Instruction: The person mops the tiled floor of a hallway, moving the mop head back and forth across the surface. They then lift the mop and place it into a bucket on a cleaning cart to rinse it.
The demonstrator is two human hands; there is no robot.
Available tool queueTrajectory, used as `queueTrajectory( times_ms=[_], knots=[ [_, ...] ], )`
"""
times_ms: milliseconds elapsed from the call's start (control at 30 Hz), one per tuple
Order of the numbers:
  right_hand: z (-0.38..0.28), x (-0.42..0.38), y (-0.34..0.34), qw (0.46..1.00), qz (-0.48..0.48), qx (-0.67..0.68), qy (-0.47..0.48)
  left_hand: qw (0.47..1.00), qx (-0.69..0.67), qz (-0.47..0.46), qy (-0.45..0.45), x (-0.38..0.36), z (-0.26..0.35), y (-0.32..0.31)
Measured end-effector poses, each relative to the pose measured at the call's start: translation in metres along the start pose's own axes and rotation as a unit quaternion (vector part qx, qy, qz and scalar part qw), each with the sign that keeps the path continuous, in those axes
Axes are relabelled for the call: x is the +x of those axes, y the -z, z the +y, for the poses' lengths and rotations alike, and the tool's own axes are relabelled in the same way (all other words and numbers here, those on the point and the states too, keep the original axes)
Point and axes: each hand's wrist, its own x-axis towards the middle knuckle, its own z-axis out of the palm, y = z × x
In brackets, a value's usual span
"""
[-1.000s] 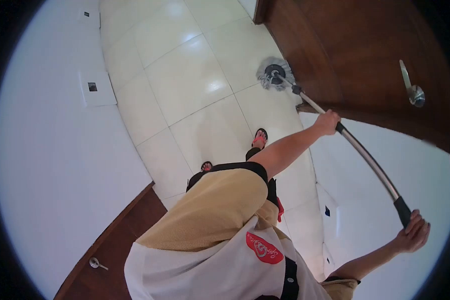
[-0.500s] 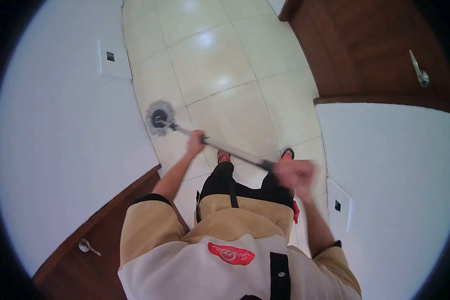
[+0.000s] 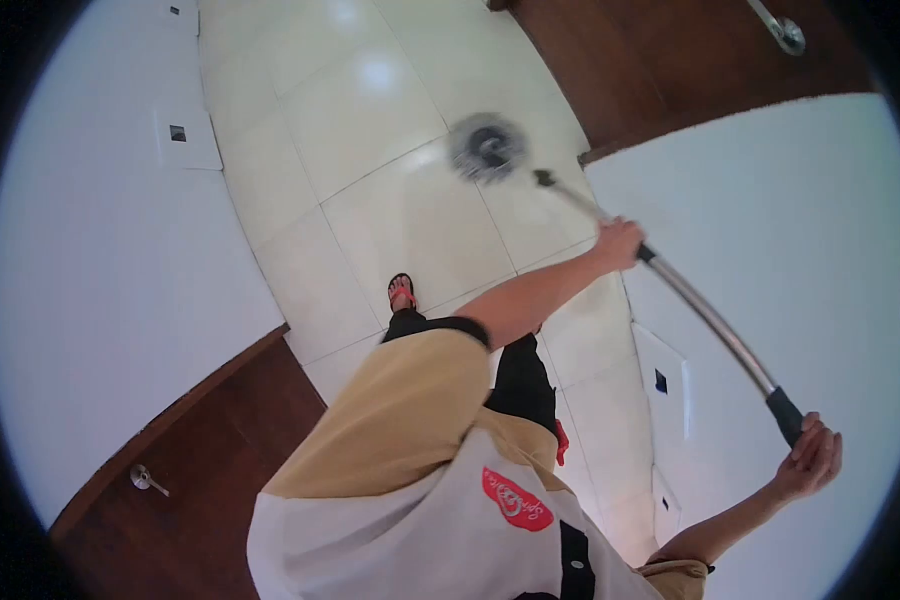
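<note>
A spin mop with a long metal pole (image 3: pixel 712 318) slants across the right side of the head view. Its round grey fringe head (image 3: pixel 488 148) is on the tiled floor, smeared by motion. My left hand (image 3: pixel 622 244) is wrapped round the pole partway along, just above the dark joint collar. Out at the right, my right hand (image 3: pixel 812 460) grips the dark handle end of the pole, raised in front of the white wall. My left arm reaches across my body.
White walls (image 3: pixel 120 270) run along both sides of the tiled floor (image 3: pixel 370 150). A brown door (image 3: pixel 210 480) with a lever handle is at lower left, another brown door (image 3: pixel 660 60) at upper right. My sandalled foot (image 3: pixel 401 292) stands on the tiles.
The mop head has swung from the left wall across to the right. My left hand has moved right with the pole, and my right hand has gone out to the right and back.
</note>
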Motion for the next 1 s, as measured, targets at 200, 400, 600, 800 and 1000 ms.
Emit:
queueTrajectory(
  times_ms=[200,400,600,800,1000],
  knots=[
    [-0.017,0.021,-0.037,0.981,0.196,-0.012,-0.01,0.996,-0.089,0.007,-0.019,0.031,0.029,0.034],
    [0.01,0.029,-0.063,0.978,0.02,0.18,-0.099,0.983,-0.104,0.103,0.107,-0.15,-0.049,0.096],
    [0.082,-0.12,-0.316,0.953,-0.265,0.137,-0.06,0.94,0.026,0.228,0.253,-0.447,-0.279,0.125],
    [0.094,-0.116,-0.262,0.917,-0.313,0.143,-0.202,0.938,0.108,0.137,0.298,-0.409,-0.252,0.112],
    [0.018,-0.068,0.055,0.971,0.102,-0.213,0.017,0.994,0.002,-0.013,0.106,-0.131,0.02,-0.009]
  ],
)
